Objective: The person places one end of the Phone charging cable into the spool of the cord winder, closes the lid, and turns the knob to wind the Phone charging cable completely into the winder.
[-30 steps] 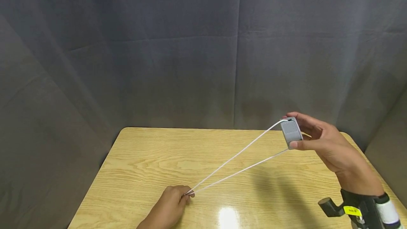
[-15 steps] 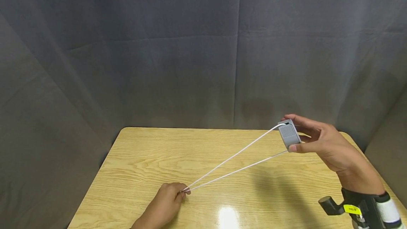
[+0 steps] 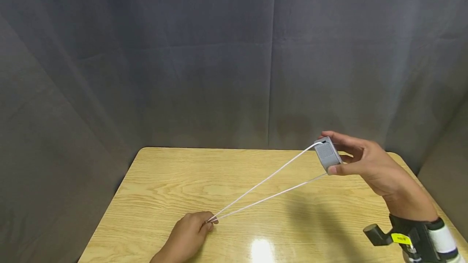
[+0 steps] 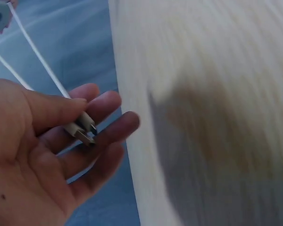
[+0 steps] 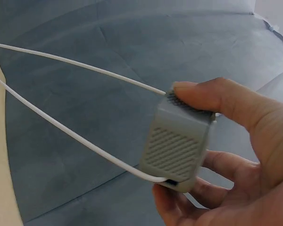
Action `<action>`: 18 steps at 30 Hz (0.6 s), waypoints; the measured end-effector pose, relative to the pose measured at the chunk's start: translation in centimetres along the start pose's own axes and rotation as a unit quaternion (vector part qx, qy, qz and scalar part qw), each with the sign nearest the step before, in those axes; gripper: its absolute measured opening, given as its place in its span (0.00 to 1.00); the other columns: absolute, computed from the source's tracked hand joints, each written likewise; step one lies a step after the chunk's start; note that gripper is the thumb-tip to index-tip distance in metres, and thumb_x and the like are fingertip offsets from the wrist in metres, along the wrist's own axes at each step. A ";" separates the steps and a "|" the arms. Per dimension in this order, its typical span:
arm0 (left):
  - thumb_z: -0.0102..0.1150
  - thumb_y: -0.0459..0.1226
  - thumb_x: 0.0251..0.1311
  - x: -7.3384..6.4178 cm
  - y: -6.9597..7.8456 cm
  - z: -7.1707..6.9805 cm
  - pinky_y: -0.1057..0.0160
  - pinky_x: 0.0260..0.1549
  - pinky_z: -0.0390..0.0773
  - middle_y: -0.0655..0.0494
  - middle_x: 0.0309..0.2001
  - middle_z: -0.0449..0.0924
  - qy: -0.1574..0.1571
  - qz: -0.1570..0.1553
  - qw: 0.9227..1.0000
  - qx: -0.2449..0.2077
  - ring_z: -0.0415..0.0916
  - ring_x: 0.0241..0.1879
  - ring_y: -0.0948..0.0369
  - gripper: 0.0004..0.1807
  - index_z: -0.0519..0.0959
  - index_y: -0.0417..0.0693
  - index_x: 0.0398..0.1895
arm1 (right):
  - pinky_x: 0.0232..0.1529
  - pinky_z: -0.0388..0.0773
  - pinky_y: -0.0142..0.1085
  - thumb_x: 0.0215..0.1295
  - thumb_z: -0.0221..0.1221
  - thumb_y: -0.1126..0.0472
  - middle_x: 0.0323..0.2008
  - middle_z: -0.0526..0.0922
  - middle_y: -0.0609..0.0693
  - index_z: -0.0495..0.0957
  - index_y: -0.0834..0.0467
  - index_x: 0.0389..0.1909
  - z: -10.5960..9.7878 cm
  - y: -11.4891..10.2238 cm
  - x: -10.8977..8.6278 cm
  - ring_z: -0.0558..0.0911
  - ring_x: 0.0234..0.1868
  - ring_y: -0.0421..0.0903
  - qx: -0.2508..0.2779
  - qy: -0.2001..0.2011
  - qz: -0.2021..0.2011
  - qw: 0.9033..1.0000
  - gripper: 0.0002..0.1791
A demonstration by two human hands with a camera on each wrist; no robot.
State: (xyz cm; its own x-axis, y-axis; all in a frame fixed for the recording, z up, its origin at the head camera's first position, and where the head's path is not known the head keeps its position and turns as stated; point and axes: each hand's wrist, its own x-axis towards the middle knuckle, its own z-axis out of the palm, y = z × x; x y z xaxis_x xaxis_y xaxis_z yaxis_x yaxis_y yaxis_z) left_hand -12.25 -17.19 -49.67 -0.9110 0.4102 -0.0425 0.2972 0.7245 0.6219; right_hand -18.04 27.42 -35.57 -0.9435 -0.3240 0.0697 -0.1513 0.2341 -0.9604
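Observation:
My right hand (image 3: 369, 165) holds a small grey block (image 3: 326, 155) above the table, thumb on its lower edge and fingers at its top and behind. In the right wrist view the block (image 5: 172, 150) shows ribbed faces and a dark slot. A white cable (image 3: 274, 172) leaves it as two strands, one through that slot. Both run down to the left, taut. Low at the front, my left hand (image 3: 188, 230) pinches their ends between thumb and fingers. Two metal-tipped plugs (image 4: 83, 133) poke out past the thumb in the left wrist view.
The light wood table (image 3: 164, 182) has rounded far corners. Behind and beside it hangs a dark grey curtain (image 3: 204, 72). A black strap (image 3: 413, 232) with a camera mount is on the right wrist.
The right hand has shifted slightly left and down, tilting the block a little. The left hand has drawn slightly left. Both cable strands stay stretched between the hands.

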 end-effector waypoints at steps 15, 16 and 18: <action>0.55 0.35 0.75 3.0 2.5 3.1 0.60 0.51 0.87 0.46 0.49 0.88 -0.037 0.072 0.984 -0.157 0.88 0.50 0.52 0.09 0.82 0.38 0.46 | 0.46 0.81 0.28 0.62 0.59 0.82 0.61 0.76 0.52 0.70 0.57 0.73 0.6 -6.8 2.3 0.78 0.51 0.46 0.114 0.040 -0.123 0.985 0.39; 0.56 0.35 0.74 3.2 2.7 3.4 0.61 0.52 0.87 0.46 0.49 0.88 -0.045 0.075 0.983 -0.160 0.88 0.49 0.53 0.09 0.82 0.38 0.45 | 0.46 0.82 0.27 0.62 0.59 0.82 0.62 0.76 0.52 0.70 0.57 0.73 0.8 -7.2 2.3 0.78 0.51 0.46 0.112 0.046 -0.130 0.984 0.38; 0.57 0.37 0.74 3.5 3.3 3.9 0.60 0.52 0.87 0.46 0.50 0.88 -0.064 0.071 0.982 -0.165 0.87 0.49 0.55 0.10 0.82 0.38 0.46 | 0.45 0.82 0.27 0.61 0.60 0.83 0.62 0.76 0.52 0.71 0.57 0.72 1.4 -7.9 2.4 0.78 0.51 0.46 0.106 0.057 -0.145 0.982 0.38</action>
State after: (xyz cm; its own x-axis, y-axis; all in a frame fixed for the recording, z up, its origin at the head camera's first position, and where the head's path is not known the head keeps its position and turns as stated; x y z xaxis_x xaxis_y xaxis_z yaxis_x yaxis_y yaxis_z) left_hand -13.36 -11.21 -50.78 -0.8167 0.5767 -0.0217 0.2916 0.4449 0.8468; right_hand -18.66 23.53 -28.20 -0.8981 -0.2418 0.3674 -0.3658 -0.0532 -0.9292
